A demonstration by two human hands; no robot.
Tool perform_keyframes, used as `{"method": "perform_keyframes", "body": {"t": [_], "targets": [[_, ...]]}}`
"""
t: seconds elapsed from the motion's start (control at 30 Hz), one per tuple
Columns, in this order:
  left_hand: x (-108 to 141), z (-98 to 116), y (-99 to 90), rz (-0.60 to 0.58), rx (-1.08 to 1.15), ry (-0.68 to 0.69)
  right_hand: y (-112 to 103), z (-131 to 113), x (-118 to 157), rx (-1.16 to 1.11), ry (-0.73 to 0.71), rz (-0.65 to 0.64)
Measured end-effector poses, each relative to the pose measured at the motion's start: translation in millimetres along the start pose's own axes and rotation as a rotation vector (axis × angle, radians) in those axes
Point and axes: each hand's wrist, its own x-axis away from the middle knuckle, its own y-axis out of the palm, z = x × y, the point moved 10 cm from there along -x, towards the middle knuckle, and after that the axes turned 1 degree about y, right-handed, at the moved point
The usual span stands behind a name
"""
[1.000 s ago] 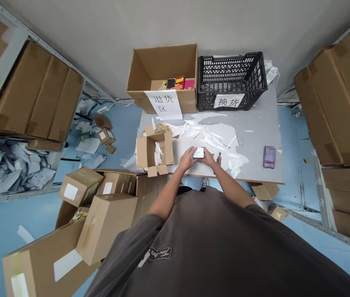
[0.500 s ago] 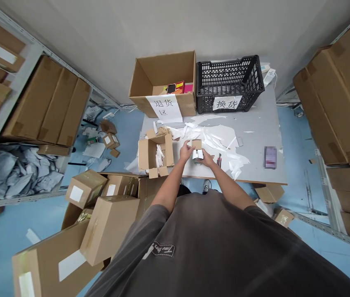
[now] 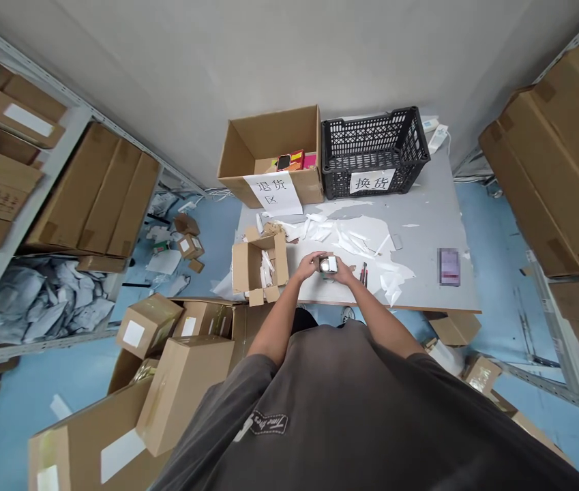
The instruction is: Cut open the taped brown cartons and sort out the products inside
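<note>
Currently includes small open box (image 3: pixel 327 264), held from both sides by left hand (image 3: pixel 309 264) and right hand (image 3: pixel 344 271), above table (image 3: pixel 432 211).

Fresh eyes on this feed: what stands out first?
At the back of the table stand an open cardboard box and, right of it, a black crate, each bearing a white sign. Toward the near edge, the left hand and right hand hold a small box. Brown cartons crowd the lower left.

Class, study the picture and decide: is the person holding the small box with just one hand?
No: the left hand and the right hand hold the small box between them, one at each side.
</note>
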Motion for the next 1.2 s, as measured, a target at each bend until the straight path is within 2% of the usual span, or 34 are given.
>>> {"method": "perform_keyframes", "body": {"t": [0.07,0.13,0.3,0.4,0.47,0.6,0.77,0.9,1.07,1.2], "targets": [[6,-5,-6.1,0.032,-0.029,0.0,0,-11,5,-0.054,-0.052,-0.051],[12,-8,-8.8,0.045,-0.09,0.011,-3,-20,10,-0.075,-0.075,-0.046],[21,-8,8.3,-0.048,-0.13,0.064,-24,-24,13,0.087,0.039,0.235],[22,-7,19.1,-0.076,-0.113,0.082,-30,-22,13,0.076,0.041,0.283],[20,-11,21.8,-0.059,-0.085,0.035,-34,-20,14,0.06,0.009,0.272],[14,-15,22.9,0.019,0.039,-0.021,-41,-29,18,0.146,-0.125,0.238],[7,-12,31.1,0.021,0.151,0.005,-41,-34,16,0.375,-0.041,0.158],[6,-17,31.9,0.014,0.146,-0.034,-42,-51,10,0.542,-0.057,0.076],[8,-20,30.7,0.007,0.141,-0.084,-38,-72,-4,0.711,-0.114,-0.082],[8,-18,34.8,-0.01,0.134,-0.082,-20,-78,-12,0.861,-0.155,-0.26]]}}
